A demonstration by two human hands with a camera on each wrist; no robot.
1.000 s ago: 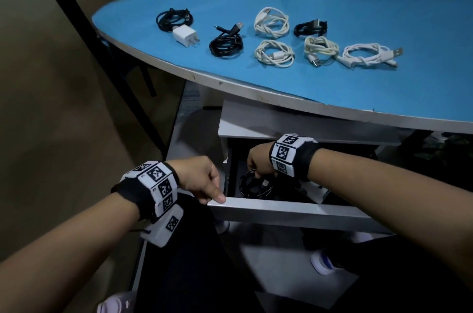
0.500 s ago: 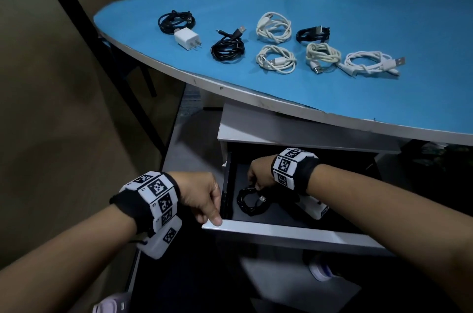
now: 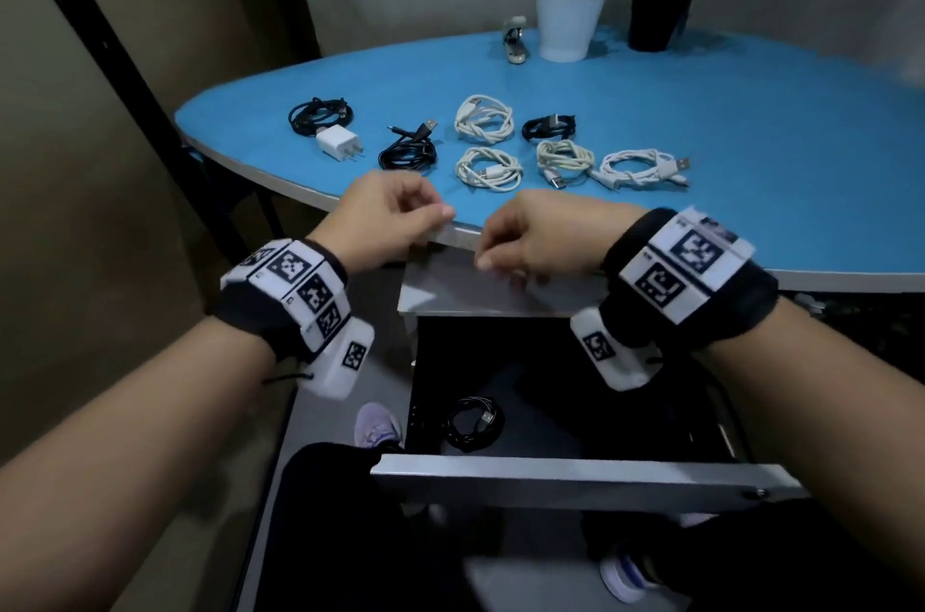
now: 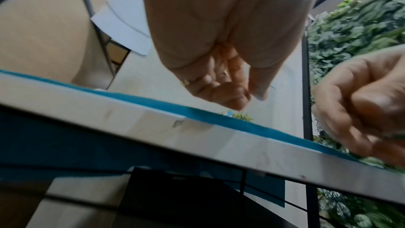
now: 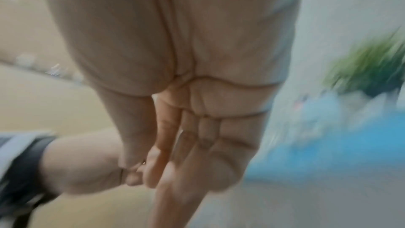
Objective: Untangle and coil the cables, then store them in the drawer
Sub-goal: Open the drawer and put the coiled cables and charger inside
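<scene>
The drawer (image 3: 575, 479) stands pulled out under the blue table (image 3: 751, 120). One coiled black cable (image 3: 473, 423) lies inside it at the front left. Several coiled cables lie in a row on the table: a black one (image 3: 320, 115) with a white charger (image 3: 339, 144), a black one (image 3: 408, 151), white ones (image 3: 484, 118) (image 3: 488, 168) (image 3: 643, 168), a cream one (image 3: 564, 161) and a small black one (image 3: 548, 126). My left hand (image 3: 395, 221) (image 4: 221, 84) and right hand (image 3: 530, 241) (image 5: 175, 145) hover at the table's front edge, side by side. Both hold nothing, their fingers loose.
A white cup of pens (image 3: 568, 25), a potted plant (image 3: 655, 20) and a stapler (image 3: 515, 43) stand at the back of the table. The grey cabinet top (image 3: 500, 296) sits just below the hands. A shoe (image 3: 378, 426) rests on the floor left of the drawer.
My right hand let go of the black cable in the drawer and rose to the table edge. My left hand left the drawer front and rose too. The view tilted up.
</scene>
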